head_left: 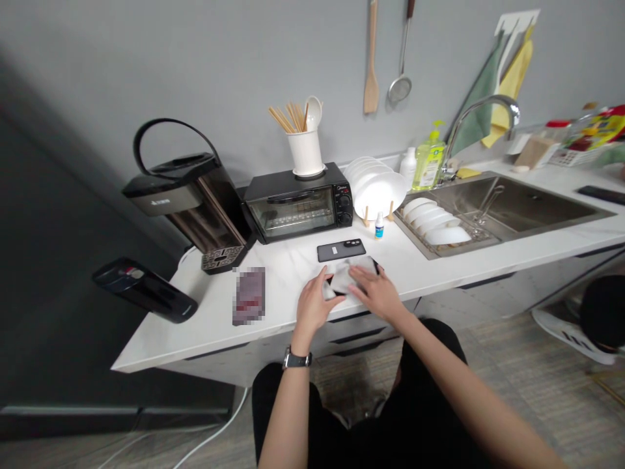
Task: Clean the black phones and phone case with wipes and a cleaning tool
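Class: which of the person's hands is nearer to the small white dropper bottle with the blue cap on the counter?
Right. The right hand lies below the small white dropper bottle; the left hand lies farther off, below and to its left.

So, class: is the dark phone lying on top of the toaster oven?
No, the phone lies flat on the counter in front of the oven.

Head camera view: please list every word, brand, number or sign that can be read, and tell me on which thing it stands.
Nothing can be read with certainty.
Toaster oven: small white brand mark at upper right of the front, too small to read.
Black water dispenser: pale mark on its front panel, blurred.
Green soap bottle: label unreadable.
Small dropper bottle: label too small.
Colourful packets at far right: print blurred.
Flat item on the counter: pixelated.
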A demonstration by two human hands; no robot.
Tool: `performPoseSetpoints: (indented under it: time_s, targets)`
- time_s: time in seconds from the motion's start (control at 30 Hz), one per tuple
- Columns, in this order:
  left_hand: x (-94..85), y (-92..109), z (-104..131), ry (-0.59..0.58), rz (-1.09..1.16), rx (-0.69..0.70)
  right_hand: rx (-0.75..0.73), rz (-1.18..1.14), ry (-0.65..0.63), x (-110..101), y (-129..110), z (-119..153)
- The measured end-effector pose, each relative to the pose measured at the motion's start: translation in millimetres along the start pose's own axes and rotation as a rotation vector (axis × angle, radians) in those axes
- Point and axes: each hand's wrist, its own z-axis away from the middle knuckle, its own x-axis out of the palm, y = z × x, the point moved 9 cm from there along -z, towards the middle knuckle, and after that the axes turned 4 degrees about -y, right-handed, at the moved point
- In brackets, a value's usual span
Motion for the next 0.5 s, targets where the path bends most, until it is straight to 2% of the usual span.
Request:
performPoseSetpoints:
  time_s: [0.07, 0.13, 0.27, 0.33, 0.4, 0.5]
  targets:
    - [-1.0, 2, 0, 0.011, 0.019, 0.017, 0.118, 0.064, 0.066, -12, 24, -4]
    - [-1.6, 2, 0, 0.021, 0.023, 0.016, 0.144, 0.096, 0.093, -13, 21, -4]
    - [1.3, -3, 0, 0.000, -0.003, -0.015, -0.074, -0.025, -0.001, 14, -45, 4]
    - [1.8, -4, 1, -0.007, -0.018, -0.026, -0.121, -0.090, -0.039, 20, -59, 5]
    - [0.8, -3, 2, 0.000, -0.018, -0.025, -0.085, -0.092, -0.035, 16, -45, 0]
    - [-0.6, 1, 1, 0.007, 0.007, -0.013, 0.036, 0.004, 0.037, -1, 1, -11]
